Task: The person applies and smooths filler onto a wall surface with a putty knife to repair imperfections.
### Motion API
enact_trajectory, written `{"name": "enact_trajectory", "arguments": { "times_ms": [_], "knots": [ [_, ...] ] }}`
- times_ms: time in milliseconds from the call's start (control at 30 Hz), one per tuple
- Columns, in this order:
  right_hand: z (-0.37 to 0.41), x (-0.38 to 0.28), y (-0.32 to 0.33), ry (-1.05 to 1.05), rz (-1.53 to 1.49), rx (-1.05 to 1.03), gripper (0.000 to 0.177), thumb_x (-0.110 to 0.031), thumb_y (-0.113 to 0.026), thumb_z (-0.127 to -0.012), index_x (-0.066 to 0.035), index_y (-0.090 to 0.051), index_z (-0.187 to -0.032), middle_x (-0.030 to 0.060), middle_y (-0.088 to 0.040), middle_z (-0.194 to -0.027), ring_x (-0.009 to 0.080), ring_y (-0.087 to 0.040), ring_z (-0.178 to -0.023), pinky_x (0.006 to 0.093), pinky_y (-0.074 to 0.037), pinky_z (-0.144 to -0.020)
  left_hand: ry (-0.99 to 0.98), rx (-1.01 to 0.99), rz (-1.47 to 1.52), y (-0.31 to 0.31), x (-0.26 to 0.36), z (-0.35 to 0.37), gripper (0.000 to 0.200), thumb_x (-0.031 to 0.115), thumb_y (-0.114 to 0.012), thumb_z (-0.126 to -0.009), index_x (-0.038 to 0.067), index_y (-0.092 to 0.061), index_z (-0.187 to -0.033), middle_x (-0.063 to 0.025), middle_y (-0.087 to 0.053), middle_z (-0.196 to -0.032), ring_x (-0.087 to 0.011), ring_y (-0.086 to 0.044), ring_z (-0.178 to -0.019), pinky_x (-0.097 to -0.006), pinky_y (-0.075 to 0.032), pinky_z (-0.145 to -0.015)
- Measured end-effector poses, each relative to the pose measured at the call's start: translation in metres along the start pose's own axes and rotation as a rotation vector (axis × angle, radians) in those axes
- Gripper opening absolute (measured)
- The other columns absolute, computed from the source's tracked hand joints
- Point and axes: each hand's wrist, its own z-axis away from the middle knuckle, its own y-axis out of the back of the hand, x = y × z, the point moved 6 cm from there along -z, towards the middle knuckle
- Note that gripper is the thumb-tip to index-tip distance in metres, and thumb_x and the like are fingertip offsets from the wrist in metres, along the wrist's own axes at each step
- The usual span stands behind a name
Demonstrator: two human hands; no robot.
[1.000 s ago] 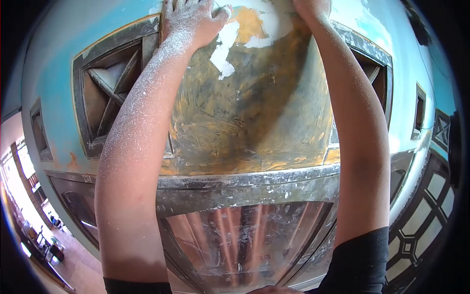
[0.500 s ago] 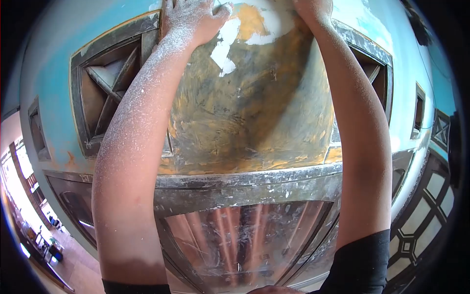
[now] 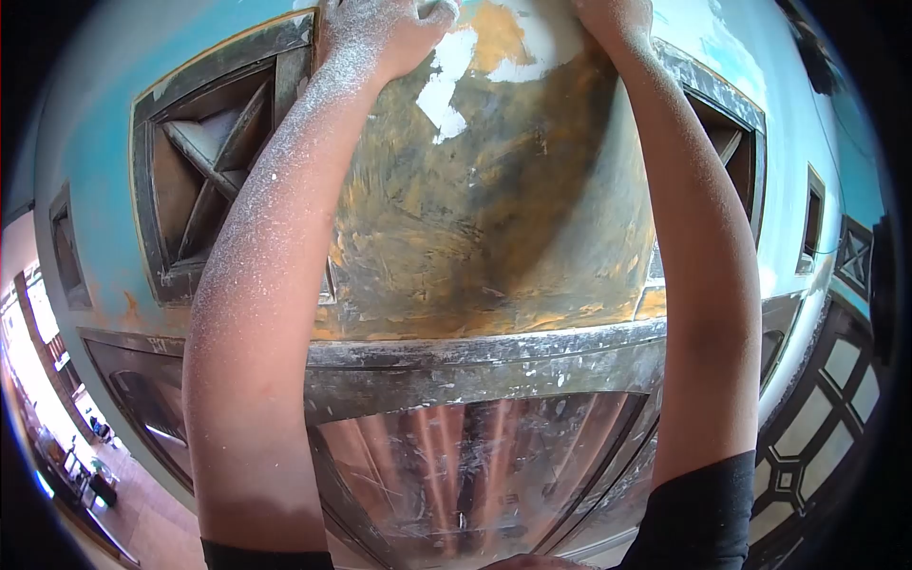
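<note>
My left hand (image 3: 385, 27), coated in white dust, reaches up to the wall at the top edge of the view. Its thumb stands apart from the palm, so it looks open; the other fingertips are cut off. My right hand (image 3: 613, 14) is raised too, with little more than its wrist in view and its fingers out of frame. Between my arms is a brown and ochre wall panel (image 3: 494, 204), rough and smeared. White filler patches (image 3: 445, 90) mark its upper part, close to my left hand. No tool shows in either hand.
Dark wooden vent frames with crossed slats (image 3: 214, 157) flank the panel. Below runs a scuffed wooden beam (image 3: 475, 366) above glass panes (image 3: 484, 456) with pinkish drapes behind. A patterned dark door (image 3: 817, 427) is at right; a bright opening (image 3: 43, 323) lies far left.
My hands sit slightly higher in view, and my left forearm has shifted a little to the right. The white patches also appear slightly farther up and right.
</note>
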Motion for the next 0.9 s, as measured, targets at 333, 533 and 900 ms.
{"name": "enact_trajectory", "arguments": {
  "times_ms": [333, 533, 900],
  "knots": [
    [0.073, -0.047, 0.039, -0.177, 0.23, -0.27, 0.034, -0.028, -0.071, -0.091, -0.01, -0.065, -0.119, 0.0236, -0.074, -0.103, 0.0444, -0.07, -0.1, 0.0526, -0.053, -0.087, -0.03, 0.025, 0.004, 0.004, 0.008, 0.035, 0.068, 0.041, -0.051, -0.099, 0.011, -0.038, -0.159, -0.0126, -0.03, -0.168, -0.0329, -0.024, -0.156, -0.0475, -0.014, -0.129],
    [0.136, -0.047, 0.051, 0.245, 0.089, -0.098, 0.034, -0.023, -0.069, -0.093, -0.011, -0.067, -0.125, 0.0205, -0.072, -0.091, 0.0422, -0.069, -0.083, 0.0499, -0.055, -0.078, -0.083, 0.079, 0.019, 0.005, 0.007, 0.089, 0.071, 0.039, -0.055, -0.096, 0.011, -0.037, -0.159, -0.0181, -0.033, -0.165, -0.0358, -0.025, -0.155, -0.0491, -0.014, -0.128],
    [0.145, -0.096, -0.001, 0.192, 0.052, -0.236, 0.038, -0.026, -0.068, -0.091, -0.011, -0.064, -0.127, 0.0169, -0.074, -0.085, 0.0411, -0.071, -0.08, 0.0523, -0.055, -0.075, -0.089, 0.05, 0.093, 0.013, 0.006, 0.136, 0.075, 0.042, -0.061, -0.093, 0.007, -0.041, -0.157, -0.0186, -0.033, -0.165, -0.0372, -0.026, -0.154, -0.0529, -0.016, -0.127]
  ]
}}
